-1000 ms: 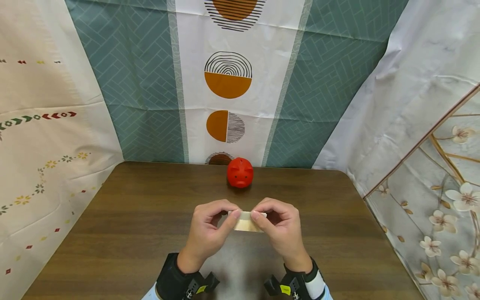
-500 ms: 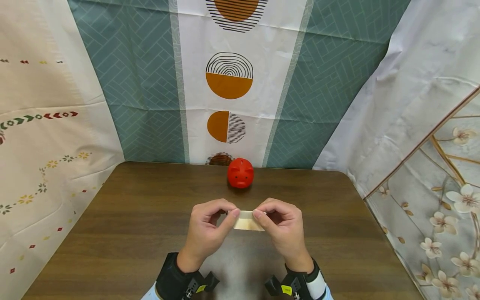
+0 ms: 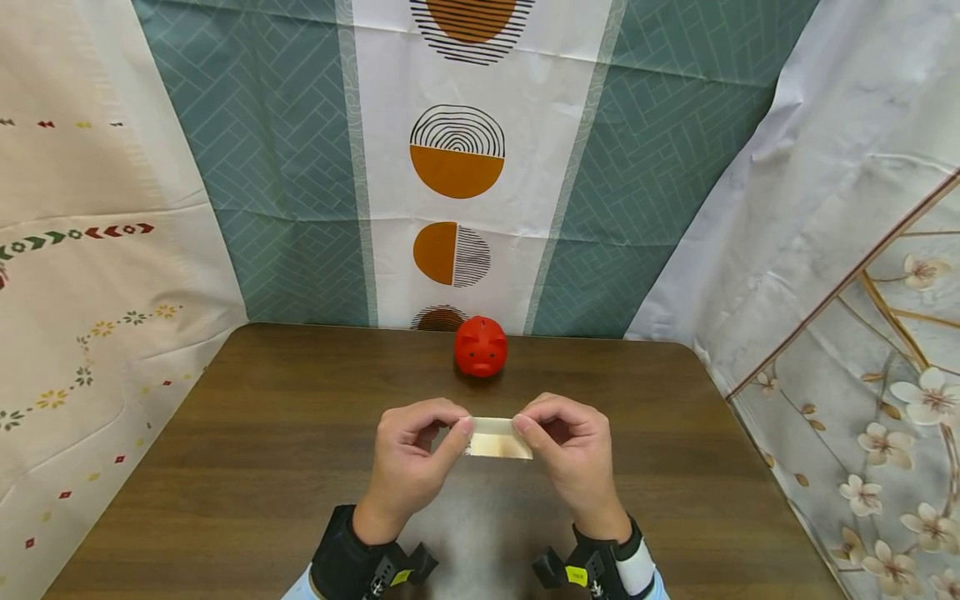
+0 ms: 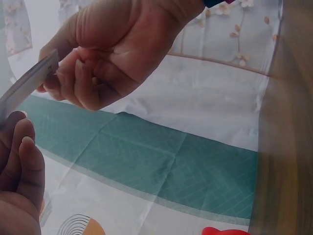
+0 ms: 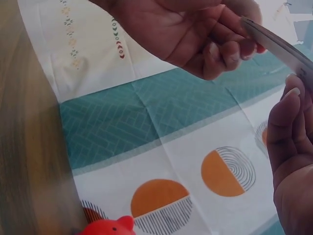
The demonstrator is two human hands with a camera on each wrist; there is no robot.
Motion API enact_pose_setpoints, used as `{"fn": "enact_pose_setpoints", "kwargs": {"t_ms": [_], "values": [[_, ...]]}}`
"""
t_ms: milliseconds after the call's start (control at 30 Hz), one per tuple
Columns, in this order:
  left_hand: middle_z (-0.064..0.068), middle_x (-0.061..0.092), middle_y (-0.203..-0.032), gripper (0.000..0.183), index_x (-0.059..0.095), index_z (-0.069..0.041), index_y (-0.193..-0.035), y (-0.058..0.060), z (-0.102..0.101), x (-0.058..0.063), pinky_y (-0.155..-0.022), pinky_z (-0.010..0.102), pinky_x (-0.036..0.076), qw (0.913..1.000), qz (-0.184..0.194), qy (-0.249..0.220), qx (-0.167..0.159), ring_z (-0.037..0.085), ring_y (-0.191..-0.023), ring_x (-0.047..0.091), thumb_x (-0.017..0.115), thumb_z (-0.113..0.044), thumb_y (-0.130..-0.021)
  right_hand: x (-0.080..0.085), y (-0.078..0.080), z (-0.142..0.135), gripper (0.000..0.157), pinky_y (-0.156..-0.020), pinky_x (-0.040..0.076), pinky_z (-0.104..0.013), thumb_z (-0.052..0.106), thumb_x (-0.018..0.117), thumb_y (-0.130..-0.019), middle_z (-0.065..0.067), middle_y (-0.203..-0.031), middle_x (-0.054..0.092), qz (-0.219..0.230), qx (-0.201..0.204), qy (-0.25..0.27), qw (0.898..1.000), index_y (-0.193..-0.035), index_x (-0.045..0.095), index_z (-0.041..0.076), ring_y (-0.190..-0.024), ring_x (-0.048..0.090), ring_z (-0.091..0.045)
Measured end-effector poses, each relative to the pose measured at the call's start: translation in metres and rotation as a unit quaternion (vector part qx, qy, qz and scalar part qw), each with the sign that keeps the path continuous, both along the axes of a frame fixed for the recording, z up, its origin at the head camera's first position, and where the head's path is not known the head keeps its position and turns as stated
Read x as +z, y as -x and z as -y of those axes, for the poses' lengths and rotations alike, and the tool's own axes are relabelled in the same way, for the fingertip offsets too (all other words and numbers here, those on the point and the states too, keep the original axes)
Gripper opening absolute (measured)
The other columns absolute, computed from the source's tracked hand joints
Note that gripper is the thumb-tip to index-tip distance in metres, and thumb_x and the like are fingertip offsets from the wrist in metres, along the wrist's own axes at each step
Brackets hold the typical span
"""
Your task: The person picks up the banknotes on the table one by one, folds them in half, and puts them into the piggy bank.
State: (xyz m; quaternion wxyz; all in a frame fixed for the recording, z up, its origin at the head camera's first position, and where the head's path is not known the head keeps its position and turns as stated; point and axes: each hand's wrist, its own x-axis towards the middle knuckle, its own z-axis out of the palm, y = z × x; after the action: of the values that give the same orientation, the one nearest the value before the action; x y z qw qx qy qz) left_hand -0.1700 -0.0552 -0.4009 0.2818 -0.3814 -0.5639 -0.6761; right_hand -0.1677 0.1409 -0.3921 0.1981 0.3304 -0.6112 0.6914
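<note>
A pale cream, folded strip (image 3: 498, 439) that looks like paper is stretched flat between both hands, over the middle of the table. My left hand (image 3: 416, 454) pinches its left end between thumb and fingers. The right end is pinched the same way by my right hand (image 3: 573, 454). In the left wrist view the strip (image 4: 30, 81) appears edge-on as a thin pale band, and the right wrist view shows its layered edge (image 5: 279, 49). Beyond the hands a red piggy bank (image 3: 481, 347) stands upright with its snout toward me and a slot on top.
The brown wooden table (image 3: 262, 467) has its far edge against a hanging green and white cloth (image 3: 285, 167). A cream patterned cloth (image 3: 97, 350) hangs at the left and a white floral cloth (image 3: 825, 400) at the right. Black camera straps (image 3: 352, 542) circle the wrists.
The hands have drawn slightly apart, the right one shifting a little to the right, so more of the strip shows between them. The piggy bank has stayed in place.
</note>
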Motion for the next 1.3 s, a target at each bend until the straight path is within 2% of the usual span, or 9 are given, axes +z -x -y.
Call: {"fn": "enact_pose_setpoints", "kwargs": {"t_ms": [200,433,567,700,800,933,1033,1167,1300], "values": [[0.014,0.063,-0.076,0.022,0.069,0.005,-0.092,-0.0008,0.0013,0.0013,-0.059,0.022,0.054,0.9999,0.004,-0.009,0.009,0.014,-0.067,0.058,0.061,0.023,-0.083,0.0003,0.0007,-0.0004,0.020,-0.053,0.050,-0.025,-0.018,0.066,-0.086,-0.003,-0.086,0.071,-0.010,0.020,0.014,1.000,-0.094,0.073,-0.002,-0.070,0.059,-0.015],[0.012,0.063,-0.074,0.024,0.070,0.003,-0.090,-0.0010,0.0020,-0.0005,-0.057,0.022,0.053,0.9996,0.020,-0.007,0.017,0.014,-0.066,0.056,0.060,0.023,-0.083,0.0006,-0.0001,-0.0017,0.019,-0.051,0.048,-0.026,-0.019,0.065,-0.086,-0.003,-0.082,0.070,-0.001,0.004,0.000,1.000,-0.089,0.072,-0.002,-0.068,0.057,-0.014],[0.013,0.064,-0.077,0.022,0.069,0.003,-0.091,0.0001,0.0016,-0.0013,-0.061,0.022,0.055,0.9999,0.009,-0.002,0.010,0.015,-0.069,0.058,0.062,0.022,-0.082,0.0007,0.0000,-0.0029,0.018,-0.051,0.049,-0.025,-0.017,0.065,-0.088,-0.004,-0.082,0.070,-0.006,0.007,0.000,1.000,-0.091,0.072,-0.001,-0.068,0.057,-0.015],[0.013,0.067,-0.078,0.022,0.071,0.002,-0.093,0.0010,0.0006,-0.0004,-0.062,0.023,0.056,1.0000,-0.003,0.006,0.007,0.015,-0.070,0.061,0.066,0.020,-0.082,0.0010,0.0012,-0.0039,0.017,-0.050,0.049,-0.027,-0.017,0.065,-0.088,-0.007,-0.083,0.069,-0.020,0.034,0.006,0.999,-0.093,0.071,-0.002,-0.068,0.057,-0.017],[0.014,0.069,-0.079,0.022,0.073,0.000,-0.093,0.0005,-0.0004,-0.0008,-0.060,0.022,0.055,0.9998,-0.002,0.017,0.005,0.013,-0.068,0.062,0.068,0.020,-0.082,0.0010,0.0021,-0.0035,0.018,-0.048,0.047,-0.028,-0.019,0.065,-0.086,-0.009,-0.081,0.067,-0.022,0.051,-0.008,0.998,-0.093,0.071,-0.003,-0.066,0.056,-0.017],[0.014,0.069,-0.077,0.023,0.073,0.001,-0.092,0.0001,-0.0017,-0.0023,-0.055,0.022,0.053,0.9997,-0.001,0.026,0.002,0.013,-0.066,0.061,0.067,0.020,-0.082,0.0009,0.0028,-0.0020,0.021,-0.046,0.045,-0.028,-0.021,0.065,-0.084,-0.010,-0.077,0.065,-0.018,0.045,-0.034,0.998,-0.091,0.071,-0.002,-0.064,0.054,-0.015],[0.013,0.070,-0.079,0.022,0.072,0.000,-0.093,0.0000,-0.0022,-0.0023,-0.057,0.022,0.055,0.9995,0.001,0.030,0.000,0.013,-0.067,0.061,0.067,0.019,-0.083,0.0001,0.0036,-0.0016,0.022,-0.046,0.045,-0.028,-0.022,0.065,-0.083,-0.011,-0.076,0.065,-0.024,0.040,-0.036,0.998,-0.091,0.071,-0.002,-0.064,0.055,-0.016],[0.014,0.071,-0.081,0.022,0.073,0.000,-0.095,-0.0014,-0.0020,-0.0010,-0.063,0.023,0.058,0.9992,0.009,0.038,-0.006,0.015,-0.070,0.063,0.067,0.018,-0.084,-0.0004,0.0044,-0.0012,0.024,-0.047,0.046,-0.028,-0.022,0.065,-0.082,-0.012,-0.079,0.066,-0.036,0.051,-0.035,0.997,-0.093,0.071,-0.002,-0.066,0.056,-0.016],[0.014,0.071,-0.080,0.022,0.073,0.000,-0.095,-0.0022,-0.0025,-0.0013,-0.061,0.023,0.058,0.9990,0.006,0.042,-0.010,0.015,-0.068,0.064,0.067,0.018,-0.084,-0.0004,0.0038,0.0008,0.024,-0.045,0.044,-0.028,-0.023,0.065,-0.082,-0.011,-0.078,0.063,-0.041,0.062,-0.032,0.997,-0.094,0.070,-0.003,-0.065,0.054,-0.016]]}}
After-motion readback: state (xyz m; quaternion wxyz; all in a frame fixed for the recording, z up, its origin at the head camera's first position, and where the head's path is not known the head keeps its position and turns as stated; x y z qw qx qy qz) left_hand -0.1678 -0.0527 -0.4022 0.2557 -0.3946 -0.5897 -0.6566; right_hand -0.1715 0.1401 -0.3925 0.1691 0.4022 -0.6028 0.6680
